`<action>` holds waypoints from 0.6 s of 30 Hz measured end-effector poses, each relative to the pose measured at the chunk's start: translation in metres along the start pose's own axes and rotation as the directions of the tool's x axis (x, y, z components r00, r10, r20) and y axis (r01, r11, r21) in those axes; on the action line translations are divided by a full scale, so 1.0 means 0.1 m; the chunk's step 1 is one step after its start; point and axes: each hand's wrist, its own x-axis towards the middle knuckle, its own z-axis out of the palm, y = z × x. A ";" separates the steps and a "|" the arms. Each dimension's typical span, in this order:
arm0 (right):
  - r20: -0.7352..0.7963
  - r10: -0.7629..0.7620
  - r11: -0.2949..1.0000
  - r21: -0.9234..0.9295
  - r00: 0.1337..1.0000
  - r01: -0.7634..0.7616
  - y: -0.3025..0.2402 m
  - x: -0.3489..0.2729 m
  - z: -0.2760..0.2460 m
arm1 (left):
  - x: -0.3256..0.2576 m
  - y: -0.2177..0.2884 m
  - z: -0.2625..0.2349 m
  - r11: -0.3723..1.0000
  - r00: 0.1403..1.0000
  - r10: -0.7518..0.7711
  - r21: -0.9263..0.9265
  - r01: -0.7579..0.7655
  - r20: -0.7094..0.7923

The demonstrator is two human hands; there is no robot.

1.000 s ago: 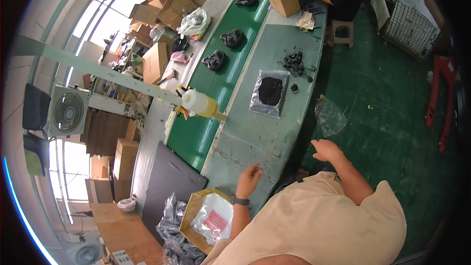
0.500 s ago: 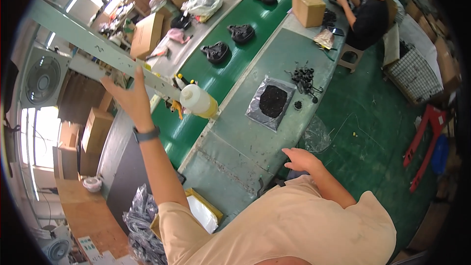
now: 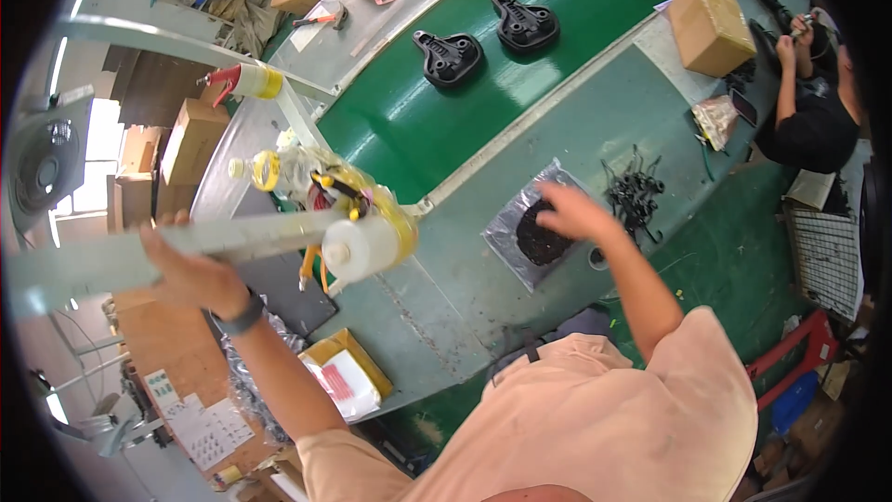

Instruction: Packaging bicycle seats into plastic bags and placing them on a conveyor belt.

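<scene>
My left hand (image 3: 200,279) is raised at the left, closed around a pale metal post (image 3: 251,237); its thumb lies across the near side and fingertips show past the far edge. My right hand (image 3: 578,214) reaches over a grey plastic bag (image 3: 505,229) with its fingers apart, holding nothing I can see. Small black bits (image 3: 537,246) make a dark patch on that bag, partly under the hand. To its right lies a heap of black hooked parts (image 3: 636,195). A white bottle (image 3: 348,251) with yellow tape is fixed by the post's lower end.
Black bicycle saddles (image 3: 448,58) lie on the green conveyor belt (image 3: 381,125). A cardboard box (image 3: 711,23) stands at the far right of the bench, near a seated person (image 3: 818,125). Below my left forearm is a yellow-edged box (image 3: 372,363) with papers.
My left hand has come down onto the metal post. My right hand has moved from the bench's near edge to over the bag. The whole view has shifted.
</scene>
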 end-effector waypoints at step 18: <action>-0.348 0.356 0.871 -0.214 0.867 -0.443 0.65 5.29 -0.96 | -0.01 -0.06 0.24 0.947 0.980 0.039 0.321 0.026 -0.195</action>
